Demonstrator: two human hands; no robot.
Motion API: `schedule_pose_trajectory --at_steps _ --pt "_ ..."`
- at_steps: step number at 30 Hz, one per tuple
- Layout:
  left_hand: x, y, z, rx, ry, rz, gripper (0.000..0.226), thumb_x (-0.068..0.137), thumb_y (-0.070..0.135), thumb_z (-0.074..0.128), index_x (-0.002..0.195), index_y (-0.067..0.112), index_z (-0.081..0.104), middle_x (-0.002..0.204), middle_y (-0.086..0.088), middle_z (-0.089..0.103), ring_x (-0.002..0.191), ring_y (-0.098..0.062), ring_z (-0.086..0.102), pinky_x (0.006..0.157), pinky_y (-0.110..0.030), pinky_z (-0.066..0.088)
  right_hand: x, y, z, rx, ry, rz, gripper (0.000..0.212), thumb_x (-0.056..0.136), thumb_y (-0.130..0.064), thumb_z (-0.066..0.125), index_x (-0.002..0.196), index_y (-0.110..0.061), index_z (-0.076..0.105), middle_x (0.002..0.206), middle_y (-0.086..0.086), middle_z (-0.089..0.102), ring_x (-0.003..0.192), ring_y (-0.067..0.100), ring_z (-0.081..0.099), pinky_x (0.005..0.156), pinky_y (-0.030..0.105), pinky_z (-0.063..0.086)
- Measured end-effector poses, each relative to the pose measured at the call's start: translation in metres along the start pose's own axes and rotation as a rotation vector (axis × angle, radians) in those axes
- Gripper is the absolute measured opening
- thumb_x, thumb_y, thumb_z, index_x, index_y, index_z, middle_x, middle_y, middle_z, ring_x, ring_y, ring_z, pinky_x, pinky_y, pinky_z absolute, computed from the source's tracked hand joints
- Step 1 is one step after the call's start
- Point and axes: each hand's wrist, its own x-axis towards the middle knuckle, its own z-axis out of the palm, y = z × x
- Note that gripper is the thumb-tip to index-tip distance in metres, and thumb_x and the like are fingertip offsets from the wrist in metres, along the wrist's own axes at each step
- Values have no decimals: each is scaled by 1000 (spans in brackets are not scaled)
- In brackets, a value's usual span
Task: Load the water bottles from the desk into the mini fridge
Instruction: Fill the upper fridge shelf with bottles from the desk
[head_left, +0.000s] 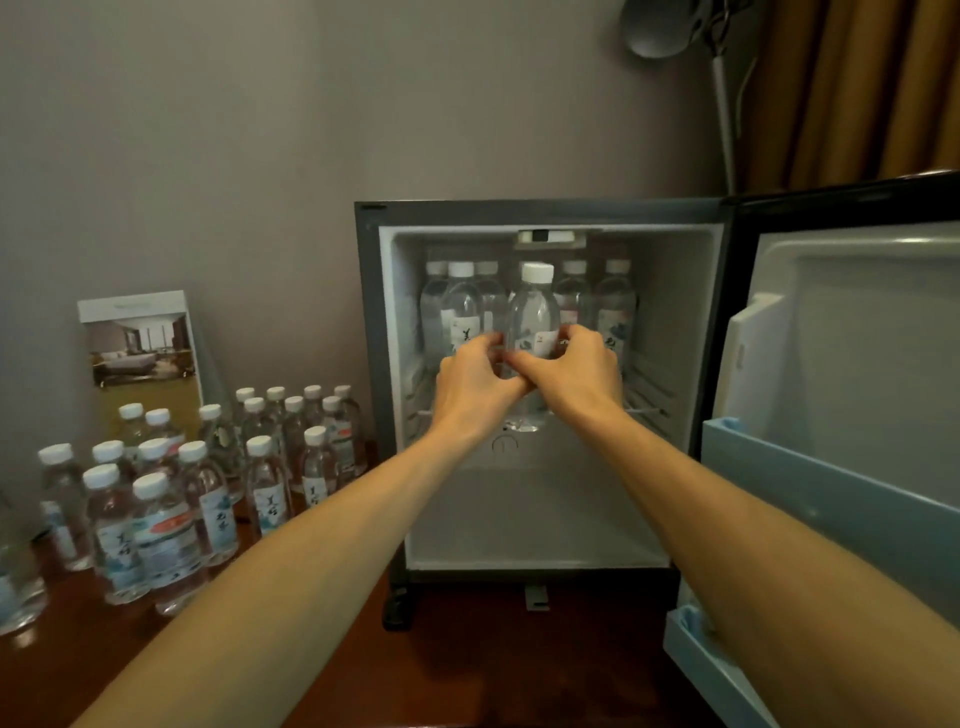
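Two bare forearms reach over the dark wooden desk (363, 675) into the open mini fridge (545, 519) – its door (852, 364) swung right. The left hand (475, 382) and right hand (582, 374) both wrap one upright water bottle (535, 312) at the wire shelf's front. Behind it stand more shelf bottles (615, 306). Left of the fridge, many desk bottles (161, 514) cluster before a leaflet (140, 343)

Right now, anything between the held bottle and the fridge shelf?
Nothing visible. The door is swung open right, and both hands hold the bottle inside the fridge, just ahead of the shelved bottles.
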Motion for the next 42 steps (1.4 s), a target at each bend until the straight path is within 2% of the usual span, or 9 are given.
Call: schedule_pose_trajectory --at_steps 2,5,8,14,19,27,33,38,42 --pt "9 1 6 7 29 -6 56 76 36 83 125 19 60 101 5 73 91 -11 71 79 -38 63 10 -3 2 9 14 2 55 69 -67 81 98 -23 66 93 -2 73 90 23 71 79 45 61" --pt "21 -4 10 127 37 -31 35 84 34 81 105 19 57 88 2 70 82 -16 68 66 -33 56 22 -1 12 34 34 8 58 71 -62 83 108 -21 66 97 1 74 91 25 71 80 47 61" --pt "29 -11 12 270 35 -5 28 86 36 78 101 20 60 90 1 69 84 -20 66 71 -40 56 29 5 25 45 61 7 57 73 -55 84 114 -21 63 101 3 74 96 29 72 83 49 61" --pt "48 -19 16 300 18 -61 22 89 36 77 96 21 63 80 2 71 77 -17 70 70 -40 60 51 0 38 -16 41 43 50 71 -59 85 98 -22 64 89 -1 73 85 23 73 78 44 63" --pt "55 -25 18 314 26 -93 15 93 31 72 86 21 64 78 0 72 65 -21 73 68 -43 63 52 4 41 -25 47 -24 61 76 -53 86 118 -17 61 120 7 64 105 27 66 90 46 58" --pt "52 -24 19 356 27 -81 25 91 38 76 83 18 63 77 -3 71 72 -24 72 71 -45 62 50 18 36 111 -78 -4 51 91 -31 78 134 -14 57 120 10 70 103 27 72 91 46 61" --pt "56 -25 18 510 -4 -19 29 97 39 69 101 10 68 87 -10 71 83 -29 71 77 -48 60 48 16 46 123 -64 46 42 97 -26 71 134 -12 57 119 12 70 106 29 71 95 47 58" --pt "58 -23 17 539 -33 -13 29 96 39 71 100 11 68 88 -9 71 85 -29 70 78 -47 60 52 15 42 135 -103 81 43 94 -27 74 131 -11 60 116 12 72 102 29 72 94 47 59" --pt "50 -25 13 519 -17 -17 27 95 41 71 97 14 68 84 -7 71 82 -28 70 76 -47 60 46 15 36 130 -115 101 24 93 -26 76 106 -17 58 106 11 72 95 27 72 89 42 60"
